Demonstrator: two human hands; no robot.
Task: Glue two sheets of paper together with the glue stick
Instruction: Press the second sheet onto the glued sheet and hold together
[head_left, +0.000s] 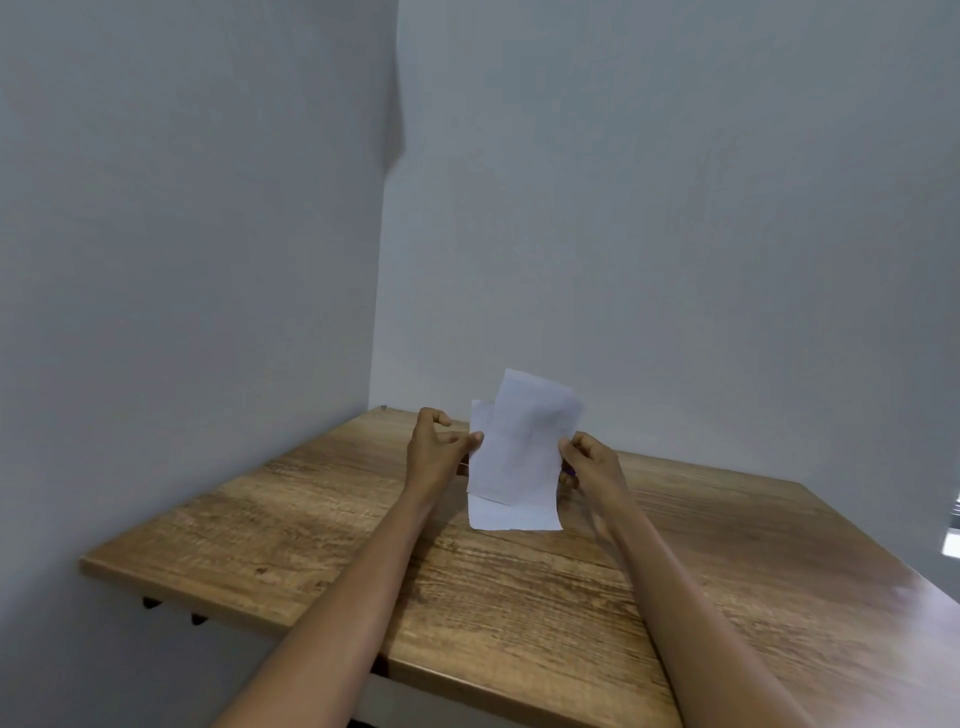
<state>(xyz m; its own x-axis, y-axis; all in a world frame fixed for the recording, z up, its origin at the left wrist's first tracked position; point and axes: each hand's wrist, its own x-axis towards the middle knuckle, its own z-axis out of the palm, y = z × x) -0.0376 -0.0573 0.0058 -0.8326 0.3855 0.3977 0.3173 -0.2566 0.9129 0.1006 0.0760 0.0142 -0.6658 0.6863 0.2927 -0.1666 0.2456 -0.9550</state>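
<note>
Two sheets of paper (519, 452) held overlapped and askew above the table (311, 519), pinched at opposite edges by left hand (434, 449) and right hand (589, 460). Pressing or checking stage, apparently. Glue stick not identifiable. Next: align edges, flatten on table.

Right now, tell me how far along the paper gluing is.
Looks done: the two sheets of paper lie face to face, slightly askew, so they seem already joined, though no glue line shows. In hand: the left hand and right hand pinch the sheets' side edges, holding them up over the wooden table. Left: probably pressing them flat. A purple bit behind the right hand may be the glue stick; I cannot tell.
</note>
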